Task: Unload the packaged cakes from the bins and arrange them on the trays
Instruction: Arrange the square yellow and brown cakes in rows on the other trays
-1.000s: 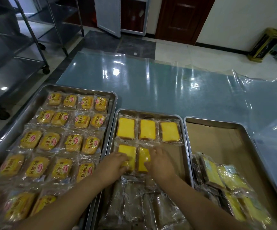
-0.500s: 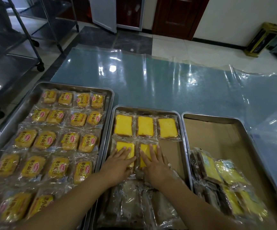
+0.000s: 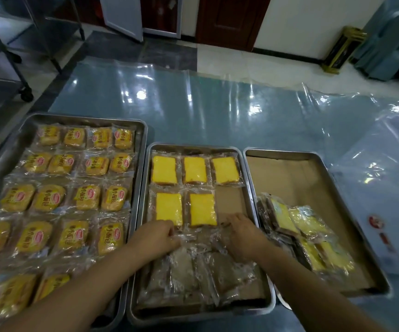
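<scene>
A food-handling or bakery packing room, by the look of it; metal trays (image 3: 143, 130) of wrapped cakes (image 3: 163, 170) sit on a plastic-sheeted table (image 3: 217, 111); wheeled steel racks (image 3: 4, 51) stand on the tiled floor (image 3: 253, 65); a dark wooden door (image 3: 229, 17) beyond.

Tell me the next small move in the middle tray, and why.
Probably lift one wrapped cake from the brown-side-up pile under both hands and lay it yellow side up in the bare spot right of the second-row pair: the back row holds three, this row only two.
</scene>
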`<state>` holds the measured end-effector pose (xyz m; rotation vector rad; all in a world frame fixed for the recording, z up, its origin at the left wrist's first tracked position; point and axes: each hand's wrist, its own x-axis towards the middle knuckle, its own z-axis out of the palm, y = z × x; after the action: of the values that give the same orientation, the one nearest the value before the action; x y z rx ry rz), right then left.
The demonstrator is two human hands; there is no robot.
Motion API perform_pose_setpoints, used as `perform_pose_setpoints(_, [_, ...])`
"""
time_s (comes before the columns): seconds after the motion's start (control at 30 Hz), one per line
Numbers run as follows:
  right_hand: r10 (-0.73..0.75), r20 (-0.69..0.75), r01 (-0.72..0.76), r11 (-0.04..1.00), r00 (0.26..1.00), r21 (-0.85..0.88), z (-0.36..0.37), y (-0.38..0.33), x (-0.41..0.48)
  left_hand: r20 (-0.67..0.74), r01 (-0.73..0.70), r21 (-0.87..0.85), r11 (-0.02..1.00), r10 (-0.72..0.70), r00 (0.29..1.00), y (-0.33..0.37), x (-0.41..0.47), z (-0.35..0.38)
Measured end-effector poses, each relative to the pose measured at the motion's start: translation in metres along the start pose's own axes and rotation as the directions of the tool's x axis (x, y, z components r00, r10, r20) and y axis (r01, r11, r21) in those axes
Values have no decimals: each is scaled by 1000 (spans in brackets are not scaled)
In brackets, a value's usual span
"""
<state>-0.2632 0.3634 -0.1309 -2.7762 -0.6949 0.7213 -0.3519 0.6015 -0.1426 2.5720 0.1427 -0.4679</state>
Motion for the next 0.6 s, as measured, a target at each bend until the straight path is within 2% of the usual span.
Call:
perform_pose_setpoints(0.13, [6, -5, -6, 1000, 1000, -4, 7, -3, -13, 110, 109, -154, 982, -93, 990, 10, -2, -1])
perform_pose_setpoints(0.23, [37, 56, -39, 999, 998, 31, 10, -5, -19, 86, 118, -253, 960, -99, 991, 15, -3, -13])
perform_pose_setpoints(0.33, [60, 82, -58, 998, 995, -23, 12, -4, -23, 26, 104, -396, 912, -102, 994, 20, -4, -41])
perform_pose_setpoints(0.47, [120, 83, -121, 993, 989, 8, 13, -3, -22, -43, 72, -655, 752, -132, 990, 32, -5, -77])
perform_pose_setpoints(0.6, [118, -33, -106, 963, 992, 246, 7, 1, -18, -35, 60, -817, 573, -153, 988, 56, 2, -81])
